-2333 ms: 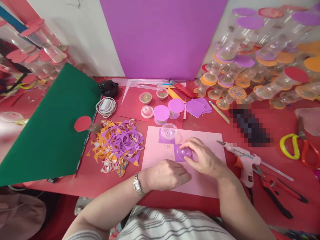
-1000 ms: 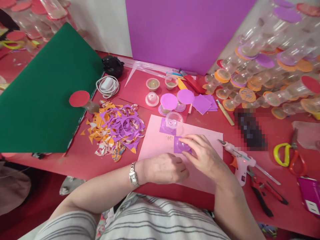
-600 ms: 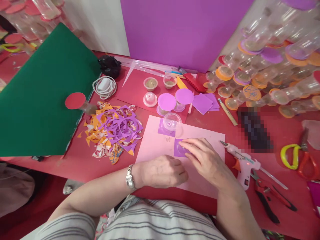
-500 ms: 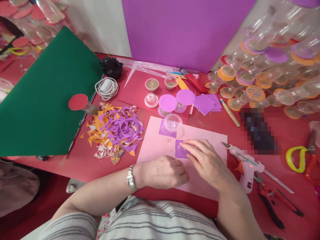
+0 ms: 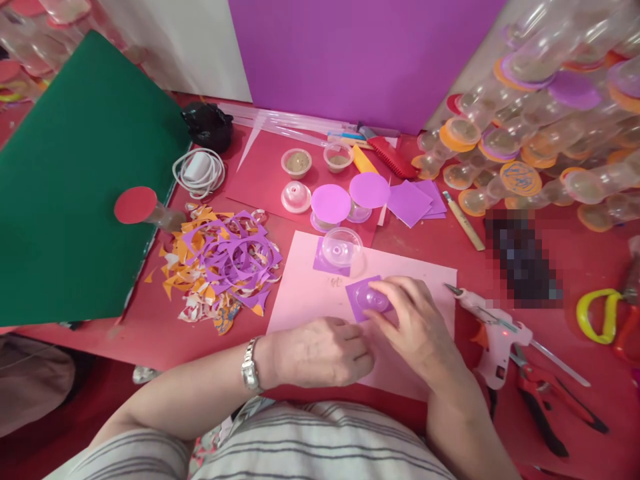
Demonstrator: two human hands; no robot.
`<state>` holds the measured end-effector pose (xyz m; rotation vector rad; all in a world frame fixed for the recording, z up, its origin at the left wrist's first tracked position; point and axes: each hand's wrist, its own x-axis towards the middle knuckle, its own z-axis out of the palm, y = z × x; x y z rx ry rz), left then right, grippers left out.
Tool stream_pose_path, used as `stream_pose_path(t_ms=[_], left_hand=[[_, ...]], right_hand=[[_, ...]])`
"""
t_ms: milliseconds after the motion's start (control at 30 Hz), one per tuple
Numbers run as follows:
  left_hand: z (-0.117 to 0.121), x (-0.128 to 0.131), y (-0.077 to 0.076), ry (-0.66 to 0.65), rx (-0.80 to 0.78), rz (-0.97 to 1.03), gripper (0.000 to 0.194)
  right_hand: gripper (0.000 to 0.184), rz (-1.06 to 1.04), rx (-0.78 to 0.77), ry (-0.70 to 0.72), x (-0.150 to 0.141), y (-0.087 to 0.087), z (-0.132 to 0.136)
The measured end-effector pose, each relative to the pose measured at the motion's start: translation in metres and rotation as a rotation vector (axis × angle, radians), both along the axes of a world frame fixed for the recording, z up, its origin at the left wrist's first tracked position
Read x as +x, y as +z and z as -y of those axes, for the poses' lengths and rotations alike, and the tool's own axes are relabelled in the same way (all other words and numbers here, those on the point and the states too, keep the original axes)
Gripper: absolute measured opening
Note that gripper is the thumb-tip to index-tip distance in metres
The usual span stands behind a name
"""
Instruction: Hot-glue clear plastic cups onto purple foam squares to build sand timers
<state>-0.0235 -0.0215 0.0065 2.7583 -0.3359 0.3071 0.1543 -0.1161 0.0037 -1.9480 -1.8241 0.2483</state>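
Observation:
My right hand (image 5: 413, 323) grips a small clear plastic cup (image 5: 376, 298) set upside down on a purple foam square (image 5: 357, 297), fingers curled round it. Both lie on a pink sheet (image 5: 310, 293). My left hand (image 5: 320, 352), with a watch on the wrist, rests curled in a loose fist on the sheet's near edge, just left of the right hand; nothing shows in it. A second clear cup (image 5: 342, 248) sits upside down on another purple square (image 5: 323, 261) a little farther away.
A pink glue gun (image 5: 493, 333) and red pliers (image 5: 545, 393) lie to the right. Foam scraps (image 5: 223, 263) pile up at the left beside a green sheet (image 5: 70, 193). Purple-capped cups (image 5: 330, 205), purple squares (image 5: 413, 202) and stacked capped cups (image 5: 525, 133) lie beyond. Yellow-handled scissors (image 5: 597, 317) are far right.
My right hand has shifted on the cup and the purple square has turned slightly on the pink sheet. My left hand has stayed in place. The camera view has swayed.

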Motion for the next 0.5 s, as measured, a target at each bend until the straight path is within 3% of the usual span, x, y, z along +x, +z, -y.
stream_pose_path(t_ms=[267, 500], left_hand=[[0.0001, 0.0000, 0.0025, -0.004, -0.004, -0.017, 0.011], [-0.0005, -0.0012, 0.0054, 0.006, 0.006, -0.062, 0.016]], right_hand=[[0.036, 0.040, 0.042, 0.060, 0.0027, 0.0031, -0.0007], [0.014, 0.026, 0.105, 0.014, 0.0008, 0.0057, -0.0042]])
